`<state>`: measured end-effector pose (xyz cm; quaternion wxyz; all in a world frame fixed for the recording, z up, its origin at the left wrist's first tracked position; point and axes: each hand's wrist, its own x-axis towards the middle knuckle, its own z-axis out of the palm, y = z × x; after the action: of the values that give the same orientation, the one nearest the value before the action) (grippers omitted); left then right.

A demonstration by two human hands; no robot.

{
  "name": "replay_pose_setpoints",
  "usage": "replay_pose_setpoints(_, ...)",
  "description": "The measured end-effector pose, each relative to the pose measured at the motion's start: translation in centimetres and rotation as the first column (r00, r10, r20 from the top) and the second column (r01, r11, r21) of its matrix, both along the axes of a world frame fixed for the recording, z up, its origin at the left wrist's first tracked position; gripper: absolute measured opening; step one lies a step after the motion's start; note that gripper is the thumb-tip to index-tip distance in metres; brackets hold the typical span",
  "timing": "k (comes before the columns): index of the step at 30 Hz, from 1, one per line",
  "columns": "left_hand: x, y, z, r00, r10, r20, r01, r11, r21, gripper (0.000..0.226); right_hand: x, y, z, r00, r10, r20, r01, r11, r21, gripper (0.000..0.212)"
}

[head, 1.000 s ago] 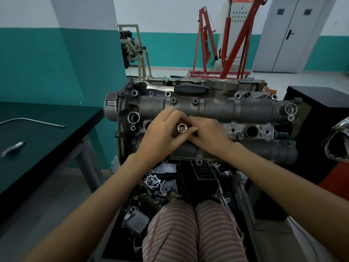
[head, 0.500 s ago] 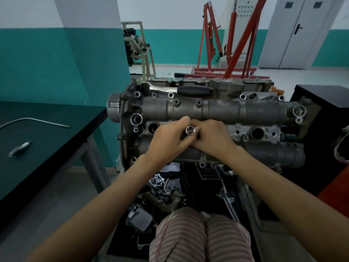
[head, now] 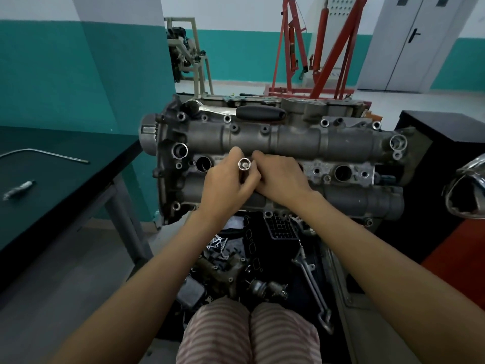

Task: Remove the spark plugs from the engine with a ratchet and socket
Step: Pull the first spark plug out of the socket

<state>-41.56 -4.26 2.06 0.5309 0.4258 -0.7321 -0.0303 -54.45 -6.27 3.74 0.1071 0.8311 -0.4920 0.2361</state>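
1. The left hand [head: 225, 185] grips the socket [head: 244, 165] between curled fingers and thumb, its open drive end facing up; held upright like this it can probably be turned by hand, though its lower part is hidden behind the fingers.
2. The right hand [head: 279, 177] rests curled just right of the socket, fingertips touching it, likely to steady it; whether it truly pinches it I cannot tell.
3. Both hands sit on the engine [head: 301, 139], over the row of plug holes; one open hole [head: 203, 164] lies just left of the left fingers, another [head: 342, 172] well right of the right hand.
4. The ratchet [head: 258, 112] lies beyond the fingertips along the engine's far edge, untouched; within reach when leverage is needed.
5. A loose plug [head: 18, 189] lies on the table [head: 78, 185] far left of the hands; apparently one already out.
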Motion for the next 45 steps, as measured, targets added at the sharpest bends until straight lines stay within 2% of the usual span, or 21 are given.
replay_pose_setpoints(3, 0.18, -0.06, -0.13, 0.999, -0.001, 0.044, 0.002, 1.000, -0.031, 0.033, -0.04, 0.00, -0.19, 0.999, -0.039, 0.000, 0.039, 0.999, -0.002, 0.025)
replay_pose_setpoints(6, 0.33, -0.10, 0.08, 0.999, 0.005, 0.053, -0.001, 0.998, -0.061, 0.038, 0.00, 0.08, -0.15, 0.997, -0.065, -0.038, 0.064, 0.997, -0.038, 0.038)
replay_pose_setpoints(10, 0.28, 0.03, 0.12, 0.999, -0.009, 0.051, 0.014, 0.995, -0.096, 0.043, -0.09, 0.06, -0.06, 0.993, -0.097, -0.069, 0.095, 0.995, -0.029, 0.029)
replay_pose_setpoints(13, 0.29, 0.05, -0.05, 0.999, -0.033, 0.034, 0.035, 0.997, -0.073, 0.037, -0.03, -0.01, -0.27, 0.991, -0.087, -0.102, 0.083, 0.996, -0.045, 0.023)
replay_pose_setpoints(18, 0.33, 0.09, -0.21, 0.998, -0.061, 0.030, 0.063, 0.996, -0.060, 0.026, 0.07, 0.01, -0.36, 0.998, -0.048, -0.029, 0.047, 0.999, -0.021, 0.020)
replay_pose_setpoints(22, 0.30, -0.29, -0.31, 0.999, -0.047, -0.008, 0.047, 0.996, -0.075, 0.034, 0.21, 0.39, -0.36, 0.998, -0.044, 0.050, 0.045, 0.999, -0.010, 0.023)
replay_pose_setpoints(26, 0.50, -0.66, -0.52, 0.995, -0.098, -0.011, 0.096, 0.989, -0.113, 0.046, -0.03, 0.36, -0.22, 0.997, -0.059, 0.052, 0.060, 0.998, -0.014, 0.024)
replay_pose_setpoints(31, 0.42, -0.11, -0.33, 0.997, -0.071, 0.025, 0.073, 0.994, -0.084, 0.036, 0.06, 0.08, -0.42, 0.998, -0.061, -0.028, 0.060, 0.998, -0.029, 0.018)
replay_pose_setpoints(34, 0.23, 0.07, -0.37, 0.999, -0.046, 0.002, 0.046, 0.998, -0.051, 0.028, 0.11, 0.21, -0.47, 1.000, -0.024, 0.002, 0.024, 0.999, -0.028, 0.019)
replay_pose_setpoints(38, 0.19, -0.14, -0.27, 1.000, -0.014, -0.001, 0.014, 0.998, -0.060, 0.037, 0.17, 0.42, -0.41, 0.998, -0.026, 0.058, 0.027, 0.999, -0.019, 0.027)
replay_pose_setpoints(42, 0.25, -0.27, -0.21, 0.998, -0.053, -0.028, 0.050, 0.993, -0.110, 0.045, 0.09, 0.35, -0.34, 0.997, -0.079, 0.027, 0.080, 0.996, -0.029, 0.031)
replay_pose_setpoints(45, 0.28, -0.15, -0.34, 0.999, -0.043, 0.002, 0.043, 0.994, -0.105, 0.045, 0.10, 0.32, -0.35, 0.997, -0.075, 0.011, 0.075, 0.997, -0.018, 0.023)
